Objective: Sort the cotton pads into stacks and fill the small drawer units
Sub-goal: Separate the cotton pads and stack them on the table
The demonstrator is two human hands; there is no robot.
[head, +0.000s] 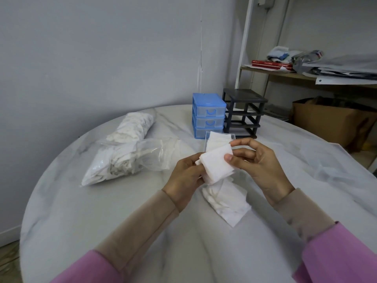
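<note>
Above the middle of the round marble bench (71, 211), we hold both hands raised and close together, forearms angled in from the lower corners, beige cuffs under pink sleeves. Our left hand (184, 178) has its back to the camera and its grip is clamped on the left edge of a small stack of cotton pads (216, 165); its fingertips are hidden behind the pads. Our right hand (259, 166) faces it, thumb pressed on the top pad's right edge with fingers curled behind, so its grip is also closed on the same stack.

Directly beneath the hands, a loose pile of pads (226, 201) lies on the bench, its upper part covered by the held stack. Just beyond the fingers sits a clear drawer (221, 138) with pads in it; its walls are hard to make out against the white. Behind it stand a blue drawer unit (208, 115) and, touching its right side, a black frame (243, 113) whose slots look empty. To the left lie a clear bag of pads (122, 162) and a second white bundle (130, 127) farther back; we cannot tell whether that one is bagged. At the right edge, something sheer and crumpled (330, 170) lies on the bench, too faint to identify.
</note>
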